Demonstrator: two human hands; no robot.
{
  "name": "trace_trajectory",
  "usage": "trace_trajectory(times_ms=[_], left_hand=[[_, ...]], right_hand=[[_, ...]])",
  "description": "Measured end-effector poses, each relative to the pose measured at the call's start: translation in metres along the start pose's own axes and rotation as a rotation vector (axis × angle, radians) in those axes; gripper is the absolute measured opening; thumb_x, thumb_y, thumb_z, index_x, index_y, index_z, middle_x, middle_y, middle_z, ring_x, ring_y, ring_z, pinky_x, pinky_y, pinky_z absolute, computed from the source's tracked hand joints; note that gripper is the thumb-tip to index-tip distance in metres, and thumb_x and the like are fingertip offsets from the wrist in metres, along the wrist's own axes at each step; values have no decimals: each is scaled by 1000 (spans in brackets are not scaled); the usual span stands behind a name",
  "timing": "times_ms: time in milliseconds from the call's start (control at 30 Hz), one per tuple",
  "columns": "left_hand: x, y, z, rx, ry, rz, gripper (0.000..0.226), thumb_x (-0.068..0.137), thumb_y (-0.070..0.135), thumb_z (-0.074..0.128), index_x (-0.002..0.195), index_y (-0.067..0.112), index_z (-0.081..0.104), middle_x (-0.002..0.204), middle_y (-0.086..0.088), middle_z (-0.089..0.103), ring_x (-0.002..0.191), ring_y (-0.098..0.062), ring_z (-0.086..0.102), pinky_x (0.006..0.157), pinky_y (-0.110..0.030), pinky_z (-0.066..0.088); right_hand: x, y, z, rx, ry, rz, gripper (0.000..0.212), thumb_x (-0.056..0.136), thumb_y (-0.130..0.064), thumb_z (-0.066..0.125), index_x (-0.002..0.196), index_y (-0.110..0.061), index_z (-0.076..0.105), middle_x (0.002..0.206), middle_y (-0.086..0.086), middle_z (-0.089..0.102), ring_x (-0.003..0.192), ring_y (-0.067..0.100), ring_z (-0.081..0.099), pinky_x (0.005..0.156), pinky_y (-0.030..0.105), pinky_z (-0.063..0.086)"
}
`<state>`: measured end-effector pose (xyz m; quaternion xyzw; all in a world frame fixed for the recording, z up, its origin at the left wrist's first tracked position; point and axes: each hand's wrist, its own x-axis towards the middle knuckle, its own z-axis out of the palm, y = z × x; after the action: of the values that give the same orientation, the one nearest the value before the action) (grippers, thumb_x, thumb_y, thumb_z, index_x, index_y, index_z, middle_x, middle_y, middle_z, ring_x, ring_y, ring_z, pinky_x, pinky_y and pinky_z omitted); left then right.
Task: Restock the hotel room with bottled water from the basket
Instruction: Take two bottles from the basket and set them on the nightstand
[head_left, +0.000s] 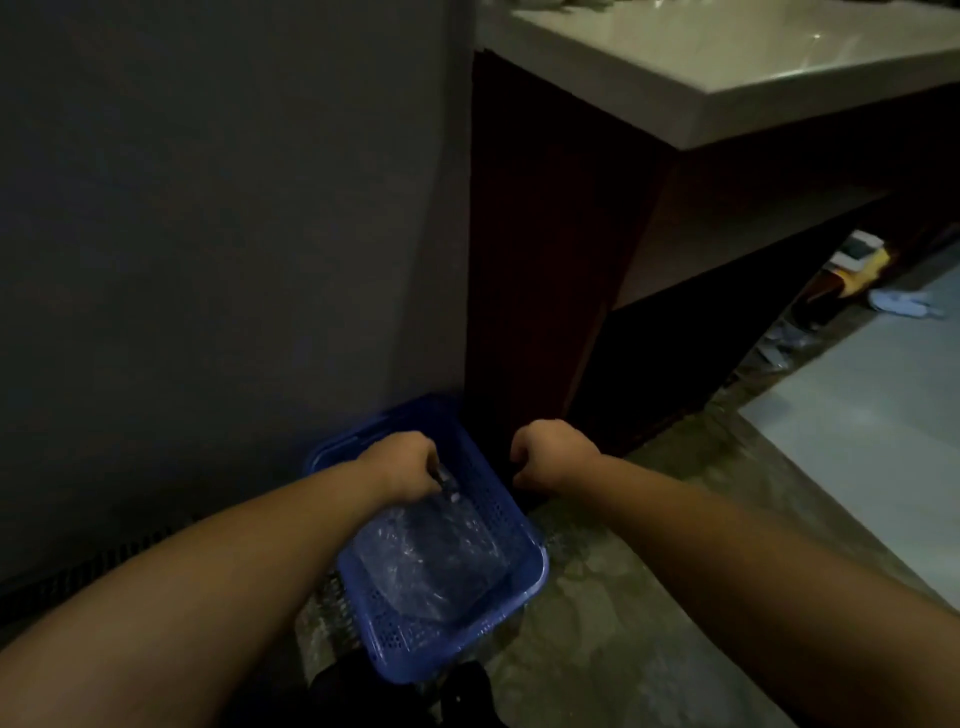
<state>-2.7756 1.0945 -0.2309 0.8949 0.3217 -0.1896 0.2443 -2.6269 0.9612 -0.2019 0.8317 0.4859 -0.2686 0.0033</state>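
Near us: blue perforated plastic basket (415, 642) on mottled grey floor (597, 623), clear shiny pack of bottled water (431, 561) lying inside. Our left hand (402, 465) curls into basket, gripping pack's far end. Our right hand (553, 454) clenched just right of basket, nothing seen in it. Beyond: dark wooden cabinet (545, 260) under pale stone worktop (727, 62).

Perforated blue plastic basket (514, 545), crinkled clear plastic wrap (436, 556), glossy pale countertop (727, 57)
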Motion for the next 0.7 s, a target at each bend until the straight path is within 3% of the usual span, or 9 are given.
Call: trace_trajectory(times_ms=[100,333,700], left_hand=[[3,-21,-16,-24,36,-60,23,79,28,68,95,10,68,100,-10,67,85,-20,58,72,-30,46],[1,-60,-36,-97,112,-203,29,79,25,69,105,12,68,107,-10,68,96,-25,64,82,-31,51],[6,-66,-9,-240,236,-358,33,80,24,66,111,12,64,113,-11,64,102,-26,60,83,-32,48]], right_hand=[[27,-12,-11,-36,-44,-52,27,81,-19,67,107,-14,64,110,8,64,96,24,61,80,38,56],[72,-48,-19,-63,-95,-212,39,81,-13,64,119,-14,57,118,9,59,102,26,58,83,37,55],[124,-49,-10,-134,-163,-343,50,83,-16,64,131,-17,50,126,9,56,109,28,57,87,38,52]])
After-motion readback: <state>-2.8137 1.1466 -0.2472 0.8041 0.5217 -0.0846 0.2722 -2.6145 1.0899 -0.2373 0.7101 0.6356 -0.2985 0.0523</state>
